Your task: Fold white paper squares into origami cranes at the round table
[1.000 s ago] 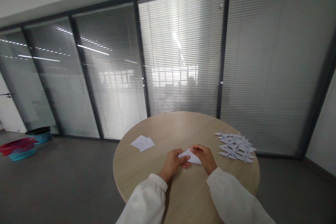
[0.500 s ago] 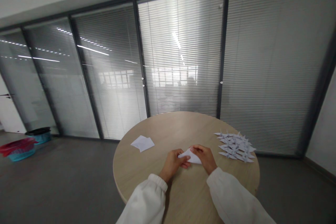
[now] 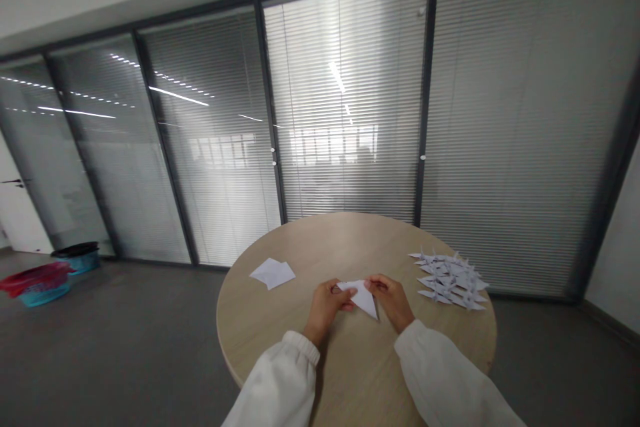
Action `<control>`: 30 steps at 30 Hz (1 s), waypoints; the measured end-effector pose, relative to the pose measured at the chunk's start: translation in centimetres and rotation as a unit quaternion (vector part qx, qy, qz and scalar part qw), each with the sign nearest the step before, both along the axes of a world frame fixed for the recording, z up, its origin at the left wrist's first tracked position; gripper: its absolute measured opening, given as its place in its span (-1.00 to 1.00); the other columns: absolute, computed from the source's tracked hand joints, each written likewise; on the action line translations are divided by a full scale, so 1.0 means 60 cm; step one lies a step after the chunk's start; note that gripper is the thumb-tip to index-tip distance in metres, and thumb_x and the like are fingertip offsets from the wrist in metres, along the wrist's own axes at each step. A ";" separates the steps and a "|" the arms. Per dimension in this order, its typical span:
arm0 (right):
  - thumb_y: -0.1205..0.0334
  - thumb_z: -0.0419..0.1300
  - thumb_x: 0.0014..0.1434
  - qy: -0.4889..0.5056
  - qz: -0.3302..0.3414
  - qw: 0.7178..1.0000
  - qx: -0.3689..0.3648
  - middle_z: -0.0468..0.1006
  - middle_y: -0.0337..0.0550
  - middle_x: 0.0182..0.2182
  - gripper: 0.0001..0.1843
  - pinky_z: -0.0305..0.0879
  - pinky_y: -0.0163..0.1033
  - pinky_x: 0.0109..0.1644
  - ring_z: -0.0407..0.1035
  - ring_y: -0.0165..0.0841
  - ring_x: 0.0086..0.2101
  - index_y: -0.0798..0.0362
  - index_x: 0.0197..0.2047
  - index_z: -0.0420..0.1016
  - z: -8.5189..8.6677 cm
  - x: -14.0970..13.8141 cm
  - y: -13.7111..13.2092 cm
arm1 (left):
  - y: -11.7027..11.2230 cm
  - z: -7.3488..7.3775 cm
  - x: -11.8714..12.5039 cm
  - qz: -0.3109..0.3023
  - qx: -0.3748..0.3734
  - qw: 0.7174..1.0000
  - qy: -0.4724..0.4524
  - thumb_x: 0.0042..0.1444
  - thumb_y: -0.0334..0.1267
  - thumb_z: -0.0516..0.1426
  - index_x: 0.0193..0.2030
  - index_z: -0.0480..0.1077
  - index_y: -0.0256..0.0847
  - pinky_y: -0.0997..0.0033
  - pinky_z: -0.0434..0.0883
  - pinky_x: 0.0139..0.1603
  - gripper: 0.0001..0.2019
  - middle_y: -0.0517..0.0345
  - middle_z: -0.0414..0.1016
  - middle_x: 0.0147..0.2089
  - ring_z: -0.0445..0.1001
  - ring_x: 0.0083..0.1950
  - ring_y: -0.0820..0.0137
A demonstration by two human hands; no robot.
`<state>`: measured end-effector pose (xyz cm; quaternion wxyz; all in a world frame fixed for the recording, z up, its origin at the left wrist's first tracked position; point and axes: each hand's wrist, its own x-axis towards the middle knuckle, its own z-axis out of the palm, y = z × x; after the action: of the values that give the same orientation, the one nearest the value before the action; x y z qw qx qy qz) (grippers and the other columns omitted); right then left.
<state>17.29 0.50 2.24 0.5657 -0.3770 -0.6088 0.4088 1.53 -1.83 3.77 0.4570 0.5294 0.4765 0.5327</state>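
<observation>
A folded piece of white paper [image 3: 365,298] is held between my two hands above the round wooden table [image 3: 345,240]. It looks like a triangle with one point directed toward me. My left hand [image 3: 327,307] pinches its left side, thumb on top. My right hand [image 3: 391,297] grips the upper right corner between thumb and fingers. Right of my hands lies a group of folded paper cranes [image 3: 450,279], set close together in rows. A few flat sheets of white paper [image 3: 273,273] overlap on the left part of the table.
Glass partitions with blinds [image 3: 350,100] stand behind the table. On the floor at the far left are a blue basket with a red liner [image 3: 43,287] and another with a black liner [image 3: 79,257]. A white door [image 3: 20,213] is beyond them.
The folded paper has turned in my hands, so its point now faces down toward me. My right fingers have shifted slightly to its upper right corner. Cranes and flat sheets stay put.
</observation>
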 end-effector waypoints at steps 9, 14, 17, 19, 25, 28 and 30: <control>-0.08 0.20 -0.11 0.005 0.056 0.998 -0.002 0.50 -0.12 -0.48 -0.62 0.32 -0.26 -0.37 0.39 -0.29 -0.44 0.12 -0.43 0.42 -0.014 -0.002 0.004 | 0.002 0.001 -0.009 0.003 0.017 0.995 -0.094 -0.33 -0.16 0.29 -0.42 0.42 -0.37 0.45 0.39 -0.38 -0.66 0.05 0.49 -0.47 0.46 -0.43 0.38; -0.09 0.20 -0.11 -0.004 0.060 0.998 -0.007 0.50 -0.13 -0.48 -0.60 0.32 -0.26 -0.37 0.39 -0.29 -0.44 0.12 -0.43 0.43 -0.012 0.000 0.003 | -0.004 0.004 -0.009 -0.025 -0.001 0.993 -0.111 -0.30 -0.15 0.29 -0.24 0.43 -0.37 0.43 0.38 -0.28 -0.56 -0.05 0.52 -0.32 0.47 -0.33 0.34; -0.07 0.20 -0.11 0.006 0.070 0.997 -0.012 0.50 -0.12 -0.47 -0.62 0.32 -0.26 -0.36 0.39 -0.29 -0.42 0.12 -0.43 0.42 -0.010 0.000 0.000 | -0.008 0.008 -0.009 -0.027 -0.006 0.994 -0.103 -0.28 -0.11 0.27 -0.27 0.44 -0.37 0.45 0.37 -0.29 -0.58 -0.04 0.52 -0.33 0.47 -0.33 0.35; -0.06 0.21 -0.11 0.011 0.071 0.997 -0.013 0.50 -0.13 -0.48 -0.63 0.32 -0.26 -0.37 0.38 -0.29 -0.43 0.12 -0.43 0.41 -0.008 -0.001 -0.001 | -0.011 0.011 -0.008 -0.027 -0.010 0.995 -0.097 -0.28 -0.09 0.26 -0.30 0.45 -0.37 0.46 0.37 -0.31 -0.58 -0.03 0.51 -0.35 0.47 -0.35 0.35; -0.09 0.21 -0.13 0.011 0.064 0.998 -0.008 0.50 -0.13 -0.49 -0.61 0.33 -0.24 -0.35 0.39 -0.28 -0.42 0.11 -0.44 0.40 -0.002 -0.002 -0.006 | -0.018 0.020 -0.002 -0.016 0.006 0.996 -0.089 -0.23 0.01 0.21 -0.39 0.45 -0.39 0.45 0.37 -0.32 -0.57 0.02 0.49 -0.43 0.44 -0.40 0.39; -0.10 0.20 -0.12 0.008 0.067 0.998 -0.005 0.50 -0.10 -0.46 -0.60 0.34 -0.22 -0.33 0.39 -0.26 -0.41 0.11 -0.44 0.41 -0.002 -0.002 -0.006 | -0.017 0.020 -0.001 -0.003 0.007 0.996 -0.087 -0.23 0.10 0.16 -0.46 0.43 -0.38 0.45 0.38 -0.35 -0.53 0.09 0.44 -0.52 0.42 -0.46 0.42; -0.09 0.20 -0.11 0.011 0.072 0.997 -0.001 0.50 -0.10 -0.46 -0.61 0.34 -0.21 -0.33 0.39 -0.26 -0.40 0.11 -0.44 0.41 -0.002 -0.002 -0.007 | -0.015 0.017 -0.001 0.014 0.006 0.996 -0.086 -0.21 0.17 0.11 -0.51 0.40 -0.37 0.44 0.38 -0.38 -0.49 0.13 0.40 -0.59 0.39 -0.52 0.44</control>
<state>17.14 0.10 2.10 0.5412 -0.3286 -0.6276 0.4531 1.45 -2.73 4.79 0.4860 0.4776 0.4395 0.5852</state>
